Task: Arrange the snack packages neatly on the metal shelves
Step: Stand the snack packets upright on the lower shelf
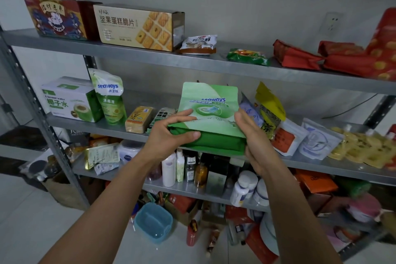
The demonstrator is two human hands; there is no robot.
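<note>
1. The left hand's (pixel 169 135) grip is closed on the green pouch (pixel 211 100). The thumb (pixel 191 135) lies across the dark green base fold and the fingers (pixel 182 113) spread over the printed front, so the pouch's 7 o'clock corner is pinched between them.
2. The right hand (pixel 256 143) lies flat against the pouch's 4 o'clock edge. Its fingers are straight and held together, pressing rather than closing round the pouch, so this grip is wide.
3. The pouch sits between the two hands, tilted back, its top edge at 12 o'clock and its base toward the camera. It is at the front edge of the middle shelf (pixel 342 167); whether the base rests on the shelf cannot be told.
4. Both forearms rise from the frame's 6 o'clock and converge on the pouch, the wrists bent slightly inward.
5. At the pouch's 3 o'clock, just beside it, stand a lilac packet (pixel 250 111) and a yellow bag (pixel 270 103).
6. At its 9 o'clock are a small green-and-white packet (pixel 162 117), a tan block (pixel 139 119), a standing pouch (pixel 110 96) and a coconut-water box (pixel 70 99).
7. On the top shelf (pixel 150 58), at 12 o'clock, are a biscuit box (pixel 137 25) and red bags (pixel 297 55).
</note>
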